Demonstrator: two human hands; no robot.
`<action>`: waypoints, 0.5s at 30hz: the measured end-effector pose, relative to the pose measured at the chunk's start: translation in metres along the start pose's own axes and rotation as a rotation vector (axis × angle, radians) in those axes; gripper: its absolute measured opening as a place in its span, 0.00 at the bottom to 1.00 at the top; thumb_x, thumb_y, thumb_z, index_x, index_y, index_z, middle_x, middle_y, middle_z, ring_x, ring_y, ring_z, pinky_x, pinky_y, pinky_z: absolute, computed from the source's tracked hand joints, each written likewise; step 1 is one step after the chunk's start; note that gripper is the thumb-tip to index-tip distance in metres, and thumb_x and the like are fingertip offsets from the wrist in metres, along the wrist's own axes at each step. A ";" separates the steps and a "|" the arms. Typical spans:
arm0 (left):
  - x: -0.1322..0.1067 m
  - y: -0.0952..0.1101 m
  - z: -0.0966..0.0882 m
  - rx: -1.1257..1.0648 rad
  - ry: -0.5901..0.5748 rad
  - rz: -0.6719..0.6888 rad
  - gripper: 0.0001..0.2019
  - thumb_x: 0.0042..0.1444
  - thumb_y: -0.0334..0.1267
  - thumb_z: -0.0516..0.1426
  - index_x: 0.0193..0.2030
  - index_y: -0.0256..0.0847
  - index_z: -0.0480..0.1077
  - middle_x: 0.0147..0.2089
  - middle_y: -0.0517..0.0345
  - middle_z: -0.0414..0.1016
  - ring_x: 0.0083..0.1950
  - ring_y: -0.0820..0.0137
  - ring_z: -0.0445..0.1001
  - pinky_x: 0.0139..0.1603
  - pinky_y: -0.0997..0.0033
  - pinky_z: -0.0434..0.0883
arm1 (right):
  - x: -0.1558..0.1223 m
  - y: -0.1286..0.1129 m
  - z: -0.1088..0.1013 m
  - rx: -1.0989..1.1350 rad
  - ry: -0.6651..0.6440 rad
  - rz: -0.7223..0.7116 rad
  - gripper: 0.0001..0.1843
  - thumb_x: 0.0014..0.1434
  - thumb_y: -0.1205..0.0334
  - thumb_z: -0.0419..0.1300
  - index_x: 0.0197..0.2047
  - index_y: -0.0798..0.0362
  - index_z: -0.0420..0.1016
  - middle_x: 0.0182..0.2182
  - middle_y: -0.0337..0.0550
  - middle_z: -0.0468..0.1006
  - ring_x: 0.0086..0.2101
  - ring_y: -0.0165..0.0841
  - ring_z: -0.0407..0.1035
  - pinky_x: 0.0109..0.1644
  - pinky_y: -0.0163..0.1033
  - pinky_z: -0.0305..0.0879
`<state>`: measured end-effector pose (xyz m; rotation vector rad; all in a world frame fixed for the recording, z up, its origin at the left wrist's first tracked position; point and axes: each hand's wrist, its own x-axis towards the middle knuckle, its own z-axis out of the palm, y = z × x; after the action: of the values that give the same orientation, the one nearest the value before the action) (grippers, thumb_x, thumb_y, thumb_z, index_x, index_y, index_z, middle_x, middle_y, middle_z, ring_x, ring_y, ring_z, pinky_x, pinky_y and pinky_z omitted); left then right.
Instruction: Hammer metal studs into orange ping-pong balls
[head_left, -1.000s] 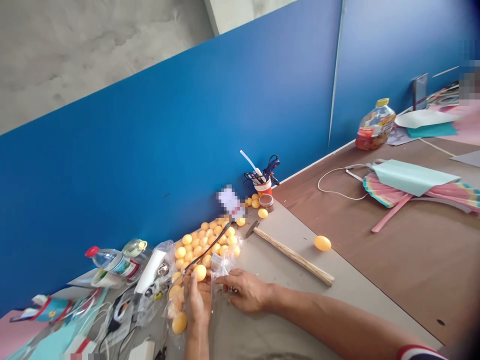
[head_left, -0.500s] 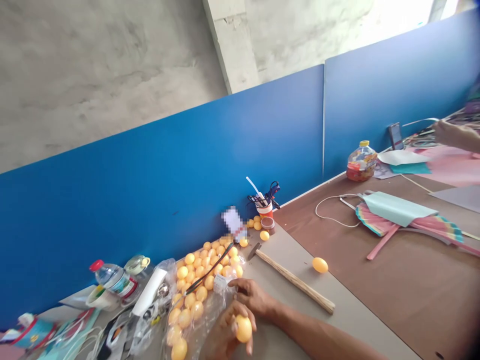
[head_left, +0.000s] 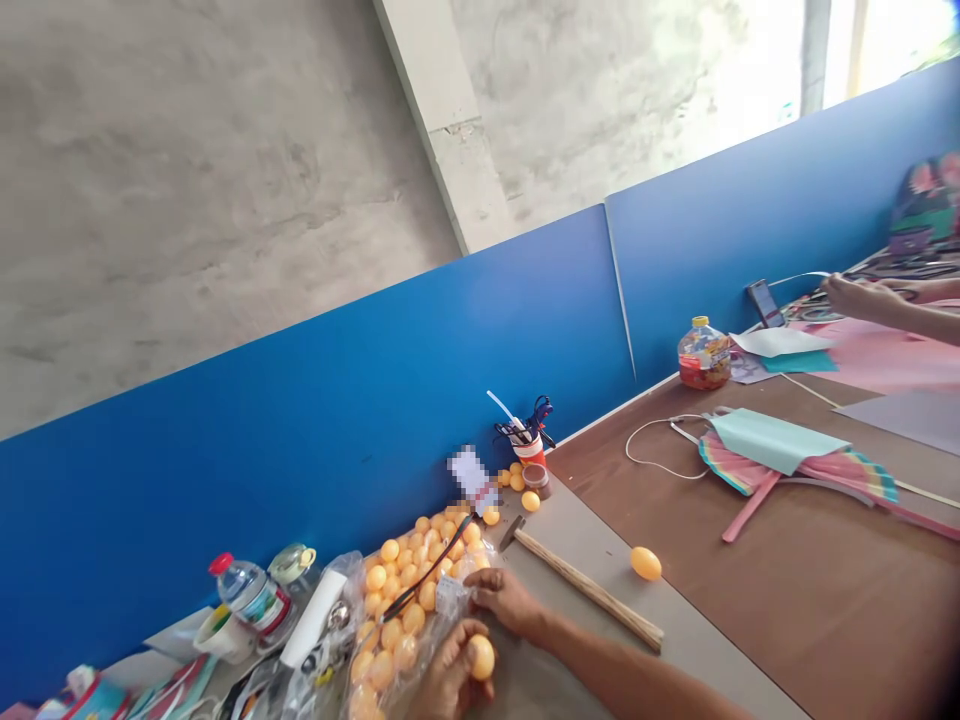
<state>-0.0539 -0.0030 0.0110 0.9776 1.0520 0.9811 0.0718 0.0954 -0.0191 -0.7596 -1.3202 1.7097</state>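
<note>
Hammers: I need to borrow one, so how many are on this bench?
1. The hammer lies on the grey tabletop right of the bag of orange balls, head toward the blue partition, just beyond the right hand. Another could be hidden under the clutter at left.

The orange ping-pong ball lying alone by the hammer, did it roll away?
No. The ping-pong ball still lies just beyond the far end of the hammer handle, as before. Only the camera tilted.

Single head-worn view, tilted, forward-down across the table (head_left: 750, 600) toward blue partition (head_left: 450, 380).
</note>
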 end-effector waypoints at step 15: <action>0.015 -0.001 -0.013 -0.246 0.494 0.303 0.24 0.41 0.51 0.69 0.44 0.42 0.73 0.37 0.56 0.76 0.35 0.64 0.76 0.38 0.62 0.74 | -0.047 0.010 -0.009 -0.710 -0.116 -0.470 0.16 0.37 0.77 0.52 0.27 0.48 0.71 0.34 0.42 0.75 0.41 0.41 0.70 0.47 0.43 0.67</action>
<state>-0.0633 0.0129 0.0038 0.7161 1.1667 1.6184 0.0992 0.0572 -0.0326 -0.6560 -2.0346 0.9128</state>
